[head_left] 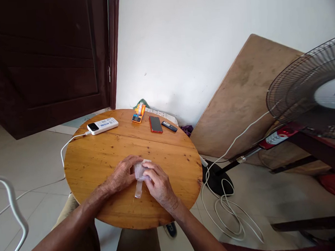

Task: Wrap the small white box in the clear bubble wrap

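Between my hands, over the middle of the wooden table, is a small package in whitish translucent wrap (140, 171). A strip of clear tape (138, 189) hangs from its near side toward the table's front edge. My left hand (126, 173) grips the package from the left, its thumb low and its fingers along the far side. From the right, my right hand (157, 180) presses curled fingers onto its top and edge. What the wrap contains is hidden. Farther back stands an orange tape dispenser (139, 112) with a roll of tape in it.
The round wooden table (101, 157) carries a white power bank (102, 126) with a cable, a red-edged phone (155, 124) and a small dark device (169, 126). A fan (308, 92) stands at right, with a loose white cable (231, 215) coiled on the floor.
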Demonstrator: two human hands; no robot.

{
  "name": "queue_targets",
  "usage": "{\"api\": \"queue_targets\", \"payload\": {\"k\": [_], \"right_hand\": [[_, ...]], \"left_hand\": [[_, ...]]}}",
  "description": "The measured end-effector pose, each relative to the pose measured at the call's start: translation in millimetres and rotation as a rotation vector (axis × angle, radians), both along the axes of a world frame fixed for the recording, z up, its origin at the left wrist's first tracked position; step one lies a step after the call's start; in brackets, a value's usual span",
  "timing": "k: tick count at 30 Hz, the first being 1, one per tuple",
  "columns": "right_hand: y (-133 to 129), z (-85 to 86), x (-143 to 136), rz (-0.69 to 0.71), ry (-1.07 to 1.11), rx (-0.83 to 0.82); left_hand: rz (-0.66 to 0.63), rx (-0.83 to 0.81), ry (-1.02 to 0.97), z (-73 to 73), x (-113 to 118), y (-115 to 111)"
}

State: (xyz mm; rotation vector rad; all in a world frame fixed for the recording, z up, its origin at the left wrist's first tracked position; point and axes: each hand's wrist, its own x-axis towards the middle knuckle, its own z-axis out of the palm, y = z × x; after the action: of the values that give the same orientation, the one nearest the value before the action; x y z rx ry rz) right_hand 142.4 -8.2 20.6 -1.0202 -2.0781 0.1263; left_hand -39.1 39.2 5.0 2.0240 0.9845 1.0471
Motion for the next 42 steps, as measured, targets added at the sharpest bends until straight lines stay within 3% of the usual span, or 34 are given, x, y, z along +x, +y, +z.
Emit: {"api": "queue_targets", "payload": {"k": [2,5,8,12,16,19,21,25,28,34,42], "right_hand": [[6.0,6.5,0.6,-0.004,0.088,-0.114],[19.0,18.2,2.8,-0.035,0.215,-0.419],[30.7,22.9,5.8,0.054,0.375,-0.705],[35.3,11.8,6.0,0.183,0.492,-0.865],[34.4,-2.7,1.7,0.115,0.594,-0.87],[36.6,-6.0,0.4,0.111,0.695,-0.924],[38.7,-5.8,1.6,0.107,0.716,-0.94],[39.7,-3.8,4.3,0.132,0.684,-0.959],[36.1,-0.2,2.9,0.126,0.632,-0.948],[27.7,5.7,-0.5,-0.083,0.377,-0.708],[23.7,-0.2,1.2,-0.143,0.291,-0.512]], "left_hand": [[0.027,-0.123,-0.037,7.5,0.3,1.7],[0.046,-0.414,-0.001,19.3,2.3,7.8],[0.074,-0.673,0.051,26.6,5.5,14.7],[0.109,-0.718,0.088,26.8,5.7,18.9],[0.079,-0.567,0.117,25.1,-0.3,15.9],[0.058,-0.356,0.147,27.6,-6.9,11.6],[0.036,-0.318,0.142,30.7,-10.9,9.0],[-0.152,-0.481,0.005,34.4,-14.5,5.6],[-0.267,-0.605,-0.136,29.3,-13.1,5.1],[-0.258,-0.738,-0.36,11.2,-11.4,10.0],[-0.268,-0.792,-0.453,7.3,-8.1,12.8]]}}
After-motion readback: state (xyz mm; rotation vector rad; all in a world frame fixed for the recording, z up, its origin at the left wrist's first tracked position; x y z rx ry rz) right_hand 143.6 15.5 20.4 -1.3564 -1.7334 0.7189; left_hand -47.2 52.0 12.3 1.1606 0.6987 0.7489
